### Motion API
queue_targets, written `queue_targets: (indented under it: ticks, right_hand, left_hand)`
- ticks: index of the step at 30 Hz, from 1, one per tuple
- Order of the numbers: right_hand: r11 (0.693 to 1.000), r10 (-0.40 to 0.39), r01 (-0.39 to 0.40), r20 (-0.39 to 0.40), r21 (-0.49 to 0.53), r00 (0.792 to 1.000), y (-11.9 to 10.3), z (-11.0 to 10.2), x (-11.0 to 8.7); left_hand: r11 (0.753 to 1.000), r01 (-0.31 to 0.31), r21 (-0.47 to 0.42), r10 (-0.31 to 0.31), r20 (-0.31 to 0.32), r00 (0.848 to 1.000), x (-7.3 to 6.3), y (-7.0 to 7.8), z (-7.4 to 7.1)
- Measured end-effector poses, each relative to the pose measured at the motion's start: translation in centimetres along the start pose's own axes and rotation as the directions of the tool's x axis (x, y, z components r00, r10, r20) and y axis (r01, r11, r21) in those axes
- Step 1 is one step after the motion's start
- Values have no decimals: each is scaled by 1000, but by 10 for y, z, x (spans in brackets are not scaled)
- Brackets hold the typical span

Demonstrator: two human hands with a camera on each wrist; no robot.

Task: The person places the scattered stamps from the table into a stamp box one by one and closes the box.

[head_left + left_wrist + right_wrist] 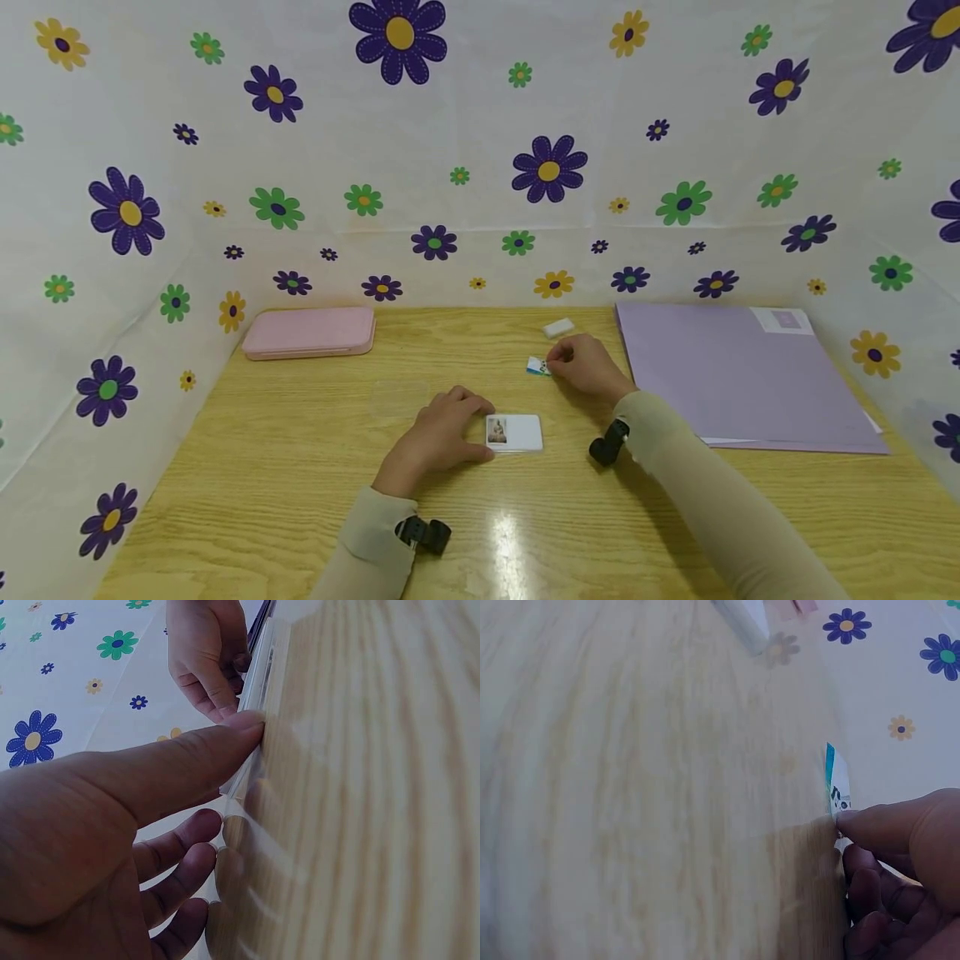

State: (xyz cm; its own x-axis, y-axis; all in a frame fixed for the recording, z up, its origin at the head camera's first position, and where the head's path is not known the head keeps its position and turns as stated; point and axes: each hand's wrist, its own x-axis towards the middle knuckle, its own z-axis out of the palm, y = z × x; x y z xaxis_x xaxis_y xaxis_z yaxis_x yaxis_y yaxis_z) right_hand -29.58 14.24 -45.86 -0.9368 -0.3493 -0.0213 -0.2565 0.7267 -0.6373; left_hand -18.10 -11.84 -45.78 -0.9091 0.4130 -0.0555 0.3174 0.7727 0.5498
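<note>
A flat white card (525, 433) with a small photo on its left part lies on the table, and my left hand (446, 429) holds it at its left end. My thumb and index finger are at opposite long edges of the card. In the left wrist view the thumb (225, 739) presses against its edge, while the other fingertips touch the tabletop. My right hand (588, 367) is further back and to the right. Its thumb and index finger pinch a small white piece (536, 365) with a blue edge and black print, which is tilted up in the right wrist view (838, 780).
A small white block (558, 327) lies just behind my right hand. The pink case (307, 333) is at the back left, and a clear plastic piece (397, 398) lies beside my left hand. On the right lies a large purple folder (750, 383). A flowered cloth (465, 125) surrounds the table.
</note>
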Motion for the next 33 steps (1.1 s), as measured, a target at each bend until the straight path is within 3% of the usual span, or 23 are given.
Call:
queue_targets:
  ticks: [13, 26, 33]
  right_hand:
    - [992, 7, -9, 9, 126, 1000, -6, -5, -7]
    - [977, -40, 38, 6, 210, 999, -21, -10, -20]
    - [964, -52, 44, 24, 261, 998, -16, -6, -30]
  left_hand:
    - [1000, -8, 8, 8, 0, 1000, 2, 1, -4]
    - [1000, 7, 16, -7, -8, 1000, 3, 0, -8]
    - [1000, 12, -6, -12, 11, 1000, 1, -2, -1]
